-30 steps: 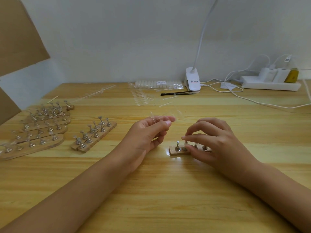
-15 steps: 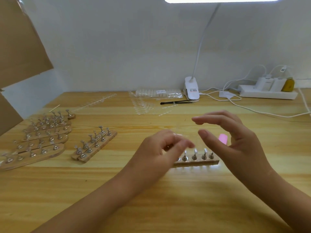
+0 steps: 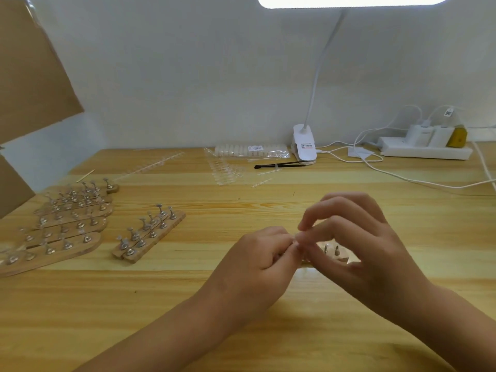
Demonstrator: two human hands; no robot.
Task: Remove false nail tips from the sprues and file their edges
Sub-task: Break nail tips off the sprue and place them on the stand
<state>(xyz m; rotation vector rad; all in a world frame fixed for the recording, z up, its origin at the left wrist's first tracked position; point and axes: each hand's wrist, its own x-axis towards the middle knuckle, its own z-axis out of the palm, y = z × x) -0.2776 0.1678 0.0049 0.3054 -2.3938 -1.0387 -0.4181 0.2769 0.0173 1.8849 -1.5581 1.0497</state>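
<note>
from the head view, my left hand (image 3: 257,255) and my right hand (image 3: 362,245) meet low in the middle of the wooden table (image 3: 241,331). my left fingers are curled in, with thumb and forefinger pressed together at the tip. my right thumb and forefinger close on that same spot, and my other right fingers arch up above it. the fingertips of both hands touch there. i cannot tell what lies between them: anything clear in that pinch is too small to make out. under my right hand sits a small wooden holder (image 3: 332,251), mostly hidden, with two metal pegs showing through the gap below my fingers.

the nail tips on their sprues (image 3: 225,171) lie flat near the back of the table, well apart from my hands, just in front of a clear bag of tips (image 3: 252,151). a black tool (image 3: 279,165) lies beside them, next to the white lamp clip (image 3: 304,143). a power strip (image 3: 424,151) sits at the far right by the wall. to my left a pair of peg holders (image 3: 149,234) lies at a slant, and further left a fanned group of holders (image 3: 61,224) carries clear tips on its pegs.
</note>
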